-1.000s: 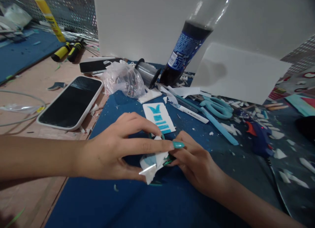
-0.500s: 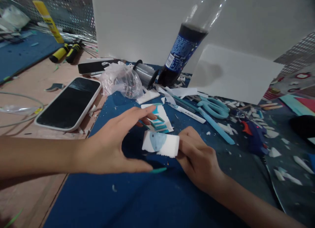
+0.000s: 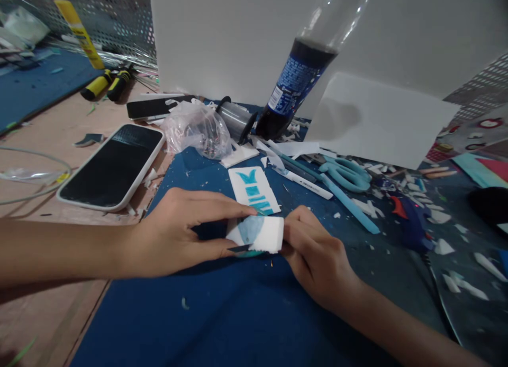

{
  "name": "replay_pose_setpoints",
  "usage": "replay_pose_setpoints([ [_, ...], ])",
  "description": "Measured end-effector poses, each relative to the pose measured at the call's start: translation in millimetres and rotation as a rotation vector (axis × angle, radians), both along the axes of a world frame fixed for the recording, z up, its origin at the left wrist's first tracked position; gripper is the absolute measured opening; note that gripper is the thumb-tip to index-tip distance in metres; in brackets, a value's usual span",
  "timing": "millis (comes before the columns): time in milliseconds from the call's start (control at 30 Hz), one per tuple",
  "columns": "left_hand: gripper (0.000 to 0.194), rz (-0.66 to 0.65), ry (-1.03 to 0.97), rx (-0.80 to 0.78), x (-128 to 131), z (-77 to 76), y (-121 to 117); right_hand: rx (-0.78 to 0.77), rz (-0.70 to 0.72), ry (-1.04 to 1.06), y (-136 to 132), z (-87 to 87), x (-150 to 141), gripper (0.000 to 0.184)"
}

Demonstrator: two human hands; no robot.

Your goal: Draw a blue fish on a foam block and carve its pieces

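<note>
A small white paper piece (image 3: 257,234) with a blue-grey shape on it is held between both my hands just above the blue mat (image 3: 222,314). My left hand (image 3: 178,235) pinches its left end between thumb and forefinger. My right hand (image 3: 317,261) has its fingers curled and grips the right end. Just behind lies a white card (image 3: 254,190) with turquoise painted shapes.
A phone (image 3: 113,166) lies at the left on the wooden table. Behind the hands are a crumpled plastic bag (image 3: 196,129), a dark soda bottle (image 3: 297,81), a white pen (image 3: 305,181), teal scissors (image 3: 345,172), a blue glue gun (image 3: 413,219) and scattered white scraps.
One second ago both hands gripped a crumpled paper piece. Half a second ago my left hand opened and reached over the card. Now it has come back and pinches the flattened piece's left end.
</note>
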State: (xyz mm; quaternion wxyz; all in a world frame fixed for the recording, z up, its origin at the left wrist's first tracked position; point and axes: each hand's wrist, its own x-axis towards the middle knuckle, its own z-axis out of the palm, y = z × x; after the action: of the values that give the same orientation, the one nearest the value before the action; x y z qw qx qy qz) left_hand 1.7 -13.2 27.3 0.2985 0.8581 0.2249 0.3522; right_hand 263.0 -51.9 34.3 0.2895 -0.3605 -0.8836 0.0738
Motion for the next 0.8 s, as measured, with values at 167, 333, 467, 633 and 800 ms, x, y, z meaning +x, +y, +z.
replay_pose_setpoints([
  [167, 0.03, 0.017, -0.044, -0.01, 0.1, -1.8, 1.8, 0.002, -0.005, -0.017, -0.4, 1.5, -0.2, 0.034],
  [333, 0.03, -0.008, -0.069, -0.05, 0.2, -1.1, 1.7, -0.001, 0.024, -0.01, 0.3, -0.9, 1.3, 0.035],
  [467, 0.033, -0.032, -0.092, -0.083, 0.3, -3.0, 0.5, 0.02, 0.048, -0.013, 0.3, -1.4, 1.8, 0.037],
  [633, 0.036, -0.048, -0.119, -0.11, 0.9, -6.1, 0.5, 0.051, 0.048, -0.032, 0.1, -1.4, 1.9, 0.037],
  [800, 0.034, -0.059, -0.12, -0.11, 2.1, -5.7, 0.2, 0.085, 0.059, -0.004, 0.2, -6.1, 1.5, 0.036],
])
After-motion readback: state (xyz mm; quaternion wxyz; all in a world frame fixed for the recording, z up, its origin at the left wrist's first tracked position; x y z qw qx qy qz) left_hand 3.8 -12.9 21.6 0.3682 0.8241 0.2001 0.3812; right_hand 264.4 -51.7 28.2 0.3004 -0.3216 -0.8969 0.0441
